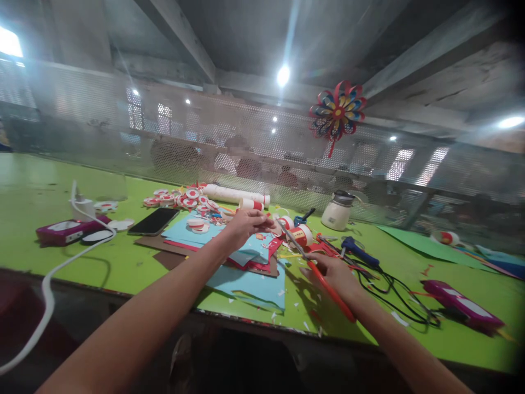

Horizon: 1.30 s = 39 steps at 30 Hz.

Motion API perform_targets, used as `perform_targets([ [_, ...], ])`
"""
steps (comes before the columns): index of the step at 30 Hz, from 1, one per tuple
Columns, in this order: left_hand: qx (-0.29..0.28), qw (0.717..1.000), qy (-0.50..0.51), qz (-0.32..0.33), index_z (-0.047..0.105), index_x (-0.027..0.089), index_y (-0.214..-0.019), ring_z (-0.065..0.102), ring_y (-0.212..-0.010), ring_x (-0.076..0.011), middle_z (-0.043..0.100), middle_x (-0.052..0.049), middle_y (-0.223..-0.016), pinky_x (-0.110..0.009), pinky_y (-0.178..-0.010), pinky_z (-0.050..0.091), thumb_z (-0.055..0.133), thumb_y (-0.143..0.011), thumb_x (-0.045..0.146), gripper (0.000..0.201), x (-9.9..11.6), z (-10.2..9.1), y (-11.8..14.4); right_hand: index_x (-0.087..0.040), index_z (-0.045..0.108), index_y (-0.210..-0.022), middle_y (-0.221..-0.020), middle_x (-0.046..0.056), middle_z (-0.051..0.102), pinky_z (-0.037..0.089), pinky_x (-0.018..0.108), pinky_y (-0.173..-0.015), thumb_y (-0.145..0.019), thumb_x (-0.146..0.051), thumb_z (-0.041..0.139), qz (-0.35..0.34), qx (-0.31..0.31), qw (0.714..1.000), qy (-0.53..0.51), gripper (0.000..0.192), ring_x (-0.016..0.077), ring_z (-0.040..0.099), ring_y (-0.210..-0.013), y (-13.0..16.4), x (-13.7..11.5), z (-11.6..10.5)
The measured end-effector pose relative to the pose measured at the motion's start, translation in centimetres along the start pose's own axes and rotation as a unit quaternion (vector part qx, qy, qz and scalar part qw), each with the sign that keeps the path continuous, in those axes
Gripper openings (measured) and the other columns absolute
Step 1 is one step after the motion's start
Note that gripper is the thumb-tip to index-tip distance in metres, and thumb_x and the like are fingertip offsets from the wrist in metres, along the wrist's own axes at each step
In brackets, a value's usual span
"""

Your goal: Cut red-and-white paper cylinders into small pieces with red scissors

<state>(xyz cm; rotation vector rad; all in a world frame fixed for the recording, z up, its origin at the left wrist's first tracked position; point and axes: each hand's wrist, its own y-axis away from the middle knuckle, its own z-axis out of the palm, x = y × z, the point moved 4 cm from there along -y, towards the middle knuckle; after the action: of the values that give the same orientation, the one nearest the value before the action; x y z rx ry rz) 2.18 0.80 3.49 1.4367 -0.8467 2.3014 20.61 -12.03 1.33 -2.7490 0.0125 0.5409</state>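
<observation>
Overhead, pinwheel [337, 114] on mesh — green table [36, 186] littered.

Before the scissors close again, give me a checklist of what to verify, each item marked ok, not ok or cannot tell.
1. Right hand grips the red-handled scissors: ok.
2. Blades point away from the person's body, toward the mesh screen: ok.
3. Left hand pinches a small paper piece: ok.
4. Left fingers stand apart from the blade tips: cannot tell, too blurred.
5. Paper piece sits between the blades: cannot tell.
6. Black cable lies to the right of the scissors, apart from the blades: ok.
</observation>
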Motion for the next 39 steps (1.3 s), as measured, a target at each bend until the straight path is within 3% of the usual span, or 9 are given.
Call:
perform_targets([
  [3, 0.077, 0.996, -0.045, 0.011, 0.060, 0.009, -0.067, 0.063, -0.066, -0.0166, 0.066, -0.010, -0.069, -0.030, -0.066, 0.046, 0.062, -0.070, 0.017, 0.009, 0.3, -1.3, -0.3, -0.016, 0.065, -0.108, -0.089, 0.012, 0.070, 0.043, 0.030, -0.063, -0.075, -0.043, 0.052, -0.005, -0.035, 0.995, 0.092, 0.045, 0.0264, 0.063, -0.078, -0.3, 0.3, -0.2],
  [7, 0.150, 0.984, -0.085, 0.044, 0.060, 0.010, -0.069, 0.061, -0.062, -0.0139, 0.063, -0.006, -0.065, -0.025, -0.059, 0.044, 0.062, -0.068, 0.020, 0.010, 1.1, -3.1, -0.4, -0.016, 0.063, -0.109, -0.096, 0.014, 0.069, 0.042, 0.032, -0.068, -0.079, -0.037, 0.048, -0.016, -0.068, 0.978, 0.198, 0.039, 0.0288, 0.063, -0.087, -0.5, 1.0, 0.0],
  [13, 0.219, 0.964, -0.139, 0.067, 0.059, 0.012, -0.064, 0.057, -0.055, -0.0105, 0.061, -0.003, -0.060, -0.024, -0.056, 0.043, 0.060, -0.070, 0.021, 0.011, 1.4, -5.1, -0.6, -0.017, 0.064, -0.105, -0.090, 0.015, 0.069, 0.038, 0.031, -0.059, -0.077, -0.037, 0.053, -0.048, -0.153, 0.948, 0.274, 0.037, 0.0292, 0.063, -0.080, -0.9, 0.6, -0.7],
  [16, 0.220, 0.960, -0.165, 0.058, 0.060, 0.011, -0.062, 0.054, -0.050, -0.0102, 0.059, -0.003, -0.054, -0.024, -0.054, 0.042, 0.061, -0.069, 0.019, 0.011, 0.8, -5.7, -1.1, -0.020, 0.065, -0.105, -0.090, 0.012, 0.069, 0.035, 0.028, -0.055, -0.074, -0.038, 0.057, -0.084, -0.145, 0.949, 0.265, 0.036, 0.0266, 0.062, -0.077, -1.5, -0.9, -1.6],
  [19, 0.223, 0.957, -0.177, 0.055, 0.060, 0.011, -0.060, 0.054, -0.047, -0.0107, 0.059, -0.003, -0.051, -0.025, -0.054, 0.043, 0.064, -0.067, 0.018, 0.010, 0.4, -6.5, -1.5, -0.022, 0.065, -0.106, -0.080, 0.008, 0.069, 0.034, 0.026, -0.054, -0.082, -0.034, 0.049, -0.142, -0.106, 0.961, 0.212, 0.031, 0.0190, 0.060, -0.066, -2.6, -2.8, -1.6],
  [26, 0.244, 0.951, -0.187, 0.045, 0.060, 0.011, -0.058, 0.056, -0.045, -0.0118, 0.060, -0.004, -0.050, -0.027, -0.053, 0.046, 0.065, -0.064, 0.017, 0.010, 0.3, -8.8, -1.9, -0.011, 0.072, -0.083, -0.076, 0.009, 0.071, 0.035, 0.024, -0.058, -0.084, -0.024, 0.045, -0.196, -0.064, 0.966, 0.154, 0.029, 0.0160, 0.059, -0.067, -8.8, -7.1, 2.8],
  [32, 0.284, 0.940, -0.178, 0.070, 0.059, 0.011, -0.065, 0.057, -0.044, -0.0119, 0.060, -0.002, -0.050, -0.025, -0.051, 0.047, 0.060, -0.066, 0.014, 0.003, 0.5, -9.8, -2.2, -0.015, 0.069, -0.094, -0.092, 0.009, 0.070, 0.039, 0.024, -0.066, -0.081, -0.015, 0.049, -0.238, -0.105, 0.951, 0.170, 0.024, 0.0199, 0.062, -0.084, -12.6, -11.4, 8.2],
  [35, 0.316, 0.930, -0.166, 0.084, 0.057, 0.012, -0.065, 0.056, -0.044, -0.0115, 0.058, -0.001, -0.049, -0.024, -0.049, 0.046, 0.058, -0.068, 0.016, 0.005, 0.9, -10.2, -2.1, -0.015, 0.067, -0.097, -0.098, 0.011, 0.067, 0.043, 0.028, -0.071, -0.081, -0.017, 0.054, -0.231, -0.130, 0.945, 0.194, 0.021, 0.0231, 0.061, -0.092, -13.8, -11.3, 9.5],
  [39, 0.361, 0.918, -0.141, 0.087, 0.053, 0.012, -0.066, 0.056, -0.043, -0.0113, 0.058, -0.001, -0.050, -0.021, -0.043, 0.042, 0.055, -0.068, 0.015, 0.004, 1.2, -10.5, -1.9, -0.014, 0.056, -0.107, -0.105, 0.006, 0.060, 0.050, 0.036, -0.075, -0.088, -0.029, 0.052, -0.191, -0.164, 0.940, 0.231, 0.025, 0.0176, 0.060, -0.088, -15.4, -8.4, 9.1],
])
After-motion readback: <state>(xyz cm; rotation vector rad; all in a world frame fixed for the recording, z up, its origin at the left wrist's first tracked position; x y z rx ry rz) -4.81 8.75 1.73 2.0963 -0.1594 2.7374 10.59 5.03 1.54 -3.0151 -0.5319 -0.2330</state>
